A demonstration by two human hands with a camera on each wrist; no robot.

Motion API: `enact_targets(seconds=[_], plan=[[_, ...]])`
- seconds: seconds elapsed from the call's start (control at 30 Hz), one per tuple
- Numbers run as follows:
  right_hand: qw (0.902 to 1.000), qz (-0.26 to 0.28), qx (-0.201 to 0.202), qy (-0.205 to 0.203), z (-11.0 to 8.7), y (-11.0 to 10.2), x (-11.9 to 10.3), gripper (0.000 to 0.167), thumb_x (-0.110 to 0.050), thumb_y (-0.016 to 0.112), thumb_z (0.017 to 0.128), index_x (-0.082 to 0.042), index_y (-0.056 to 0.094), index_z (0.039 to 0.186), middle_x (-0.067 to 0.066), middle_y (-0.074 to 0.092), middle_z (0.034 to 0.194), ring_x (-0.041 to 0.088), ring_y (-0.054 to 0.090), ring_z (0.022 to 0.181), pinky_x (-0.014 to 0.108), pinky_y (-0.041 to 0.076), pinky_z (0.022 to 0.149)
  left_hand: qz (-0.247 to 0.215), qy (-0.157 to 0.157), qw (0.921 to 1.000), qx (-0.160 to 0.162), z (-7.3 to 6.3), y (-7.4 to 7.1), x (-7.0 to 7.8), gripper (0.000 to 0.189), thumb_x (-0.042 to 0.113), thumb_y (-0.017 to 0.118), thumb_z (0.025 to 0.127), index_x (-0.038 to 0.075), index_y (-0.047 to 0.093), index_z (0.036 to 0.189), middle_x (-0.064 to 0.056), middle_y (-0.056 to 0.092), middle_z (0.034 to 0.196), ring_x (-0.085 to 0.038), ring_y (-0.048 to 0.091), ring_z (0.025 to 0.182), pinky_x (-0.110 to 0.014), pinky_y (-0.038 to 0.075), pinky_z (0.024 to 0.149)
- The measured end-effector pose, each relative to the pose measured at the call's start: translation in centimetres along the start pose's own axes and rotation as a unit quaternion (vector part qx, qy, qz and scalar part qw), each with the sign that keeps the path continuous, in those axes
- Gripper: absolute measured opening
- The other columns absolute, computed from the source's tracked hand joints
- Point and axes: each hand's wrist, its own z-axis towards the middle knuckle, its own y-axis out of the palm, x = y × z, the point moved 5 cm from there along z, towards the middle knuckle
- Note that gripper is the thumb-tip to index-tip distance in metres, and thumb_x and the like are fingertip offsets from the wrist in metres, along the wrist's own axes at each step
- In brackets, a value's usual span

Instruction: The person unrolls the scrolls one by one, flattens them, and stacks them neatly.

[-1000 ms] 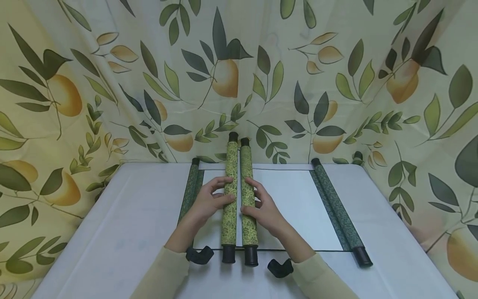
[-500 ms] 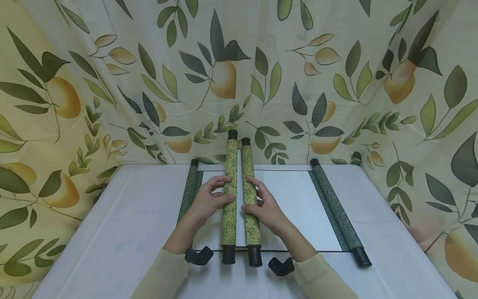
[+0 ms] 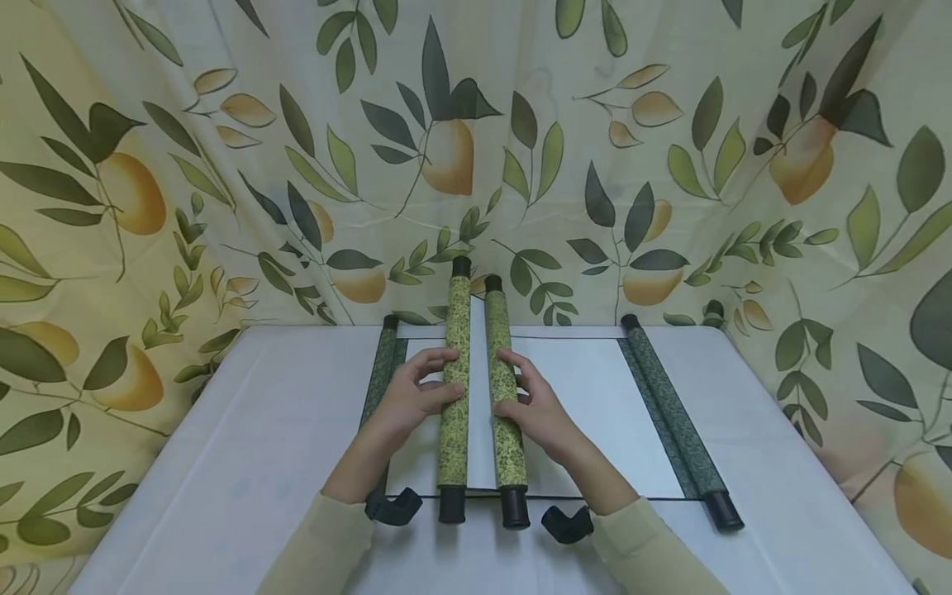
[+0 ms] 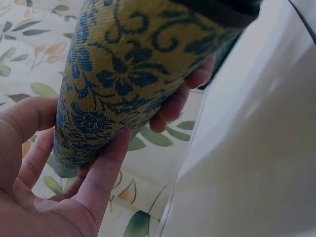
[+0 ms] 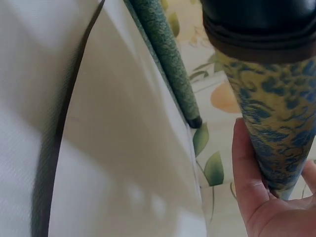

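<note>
A yellow scroll with a dark floral pattern is held above the table, partly unrolled into two rolls with black end knobs. My left hand [image 3: 405,398] grips the left roll [image 3: 454,442], its thumb and fingers around it in the left wrist view. The right roll [image 3: 510,454] is gripped by my right hand [image 3: 541,417]; its blue floral cloth [image 5: 276,108] shows close up in the right wrist view. Between the rolls runs a narrow strip of white paper [image 3: 480,421]. The right roll leans, its near end farther right.
Below, a second scroll lies spread on the white table [image 3: 245,463], its white sheet [image 3: 587,413] flat between a green right roller [image 3: 680,413] and a green left roller [image 3: 381,364]. A curtain [image 3: 521,149] with fruit and leaves hangs behind. A black curved piece [image 3: 568,525] sits at the right wrist.
The two yellow rolls have moved apart, the right one shifting right and tilting, the left one slightly left. More white paper shows between them. Both hands keep their grip.
</note>
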Motion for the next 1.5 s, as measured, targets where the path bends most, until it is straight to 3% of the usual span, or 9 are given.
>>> enact_targets(seconds=[0.43,1.5], plan=[[0.9993,0.034,0.01,0.011,0.1,-0.3,0.6,0.08,-0.005,0.066,0.089,-0.034,0.03,0.154,0.022,0.045,0.142,0.036,0.062,0.112,0.042,0.057,0.083,-0.011,-0.009,0.9999,0.003,-0.1,-0.4,-0.2,0.05,0.018,0.077,0.088,0.022,0.058,0.134,-0.008,0.048,0.142,-0.022,0.066,0.105,-0.038,0.053,0.085],[0.9993,0.031,0.02,0.003,0.6,-1.5,0.7,0.08,0.0,0.061,0.088,-0.034,0.03,0.154,0.023,0.044,0.144,0.04,0.057,0.118,0.044,0.056,0.084,-0.011,-0.003,0.9999,0.009,-0.1,-1.1,0.0,0.049,0.014,0.074,0.09,0.02,0.057,0.135,-0.008,0.046,0.144,-0.022,0.065,0.109,-0.042,0.052,0.089]])
